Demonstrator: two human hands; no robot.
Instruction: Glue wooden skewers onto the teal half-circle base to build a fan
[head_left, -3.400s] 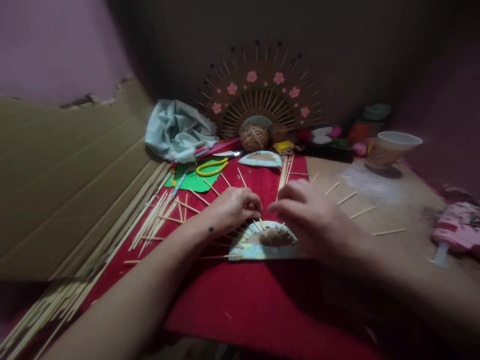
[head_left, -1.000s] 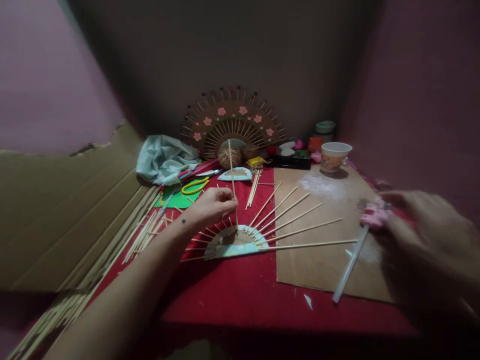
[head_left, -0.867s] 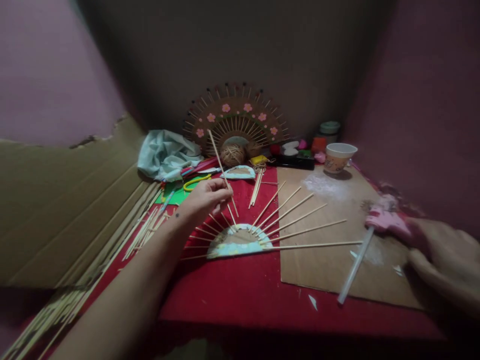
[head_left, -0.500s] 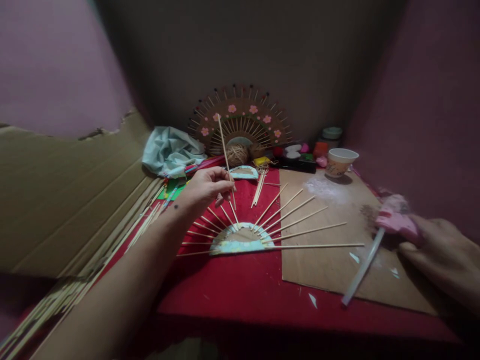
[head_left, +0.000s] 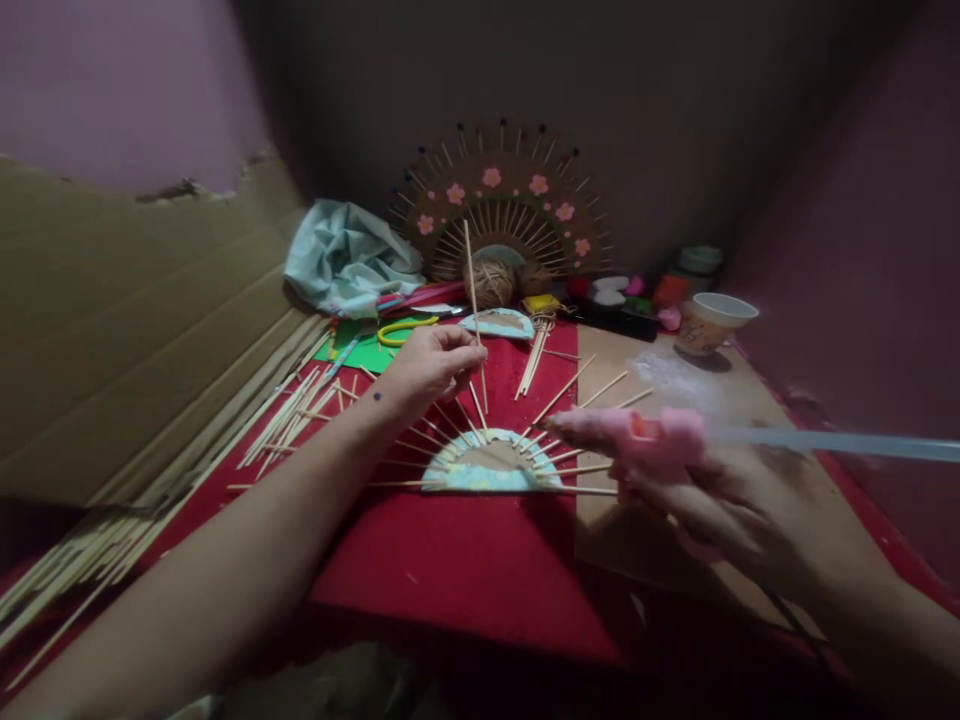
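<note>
A thin wooden stick [head_left: 471,275] stands nearly upright in my left hand [head_left: 442,362], pinched between thumb and fingers above the half-round cardboard piece [head_left: 491,480]. That piece has a pale blue glued border, and several sticks fan out from its curved edge. My right hand [head_left: 727,510] grips a pink hot glue gun [head_left: 660,435], slightly blurred. Its nozzle points left, over the right-hand sticks of the fan, and a long clear glue stick [head_left: 840,441] pokes out of its back.
Behind stands a finished fan [head_left: 491,178] with pink flowers. A paper cup [head_left: 712,325] is on the brown board [head_left: 600,345] at right. A ball of twine [head_left: 491,285], yellow-handled scissors [head_left: 401,328] and a blue cloth [head_left: 345,255] lie at the back. Loose sticks [head_left: 274,430] are at left.
My right hand has brought the glue gun left from the board's right side to the fan piece, its nozzle now turned left. My left hand still holds the stick. The view has shifted slightly.
</note>
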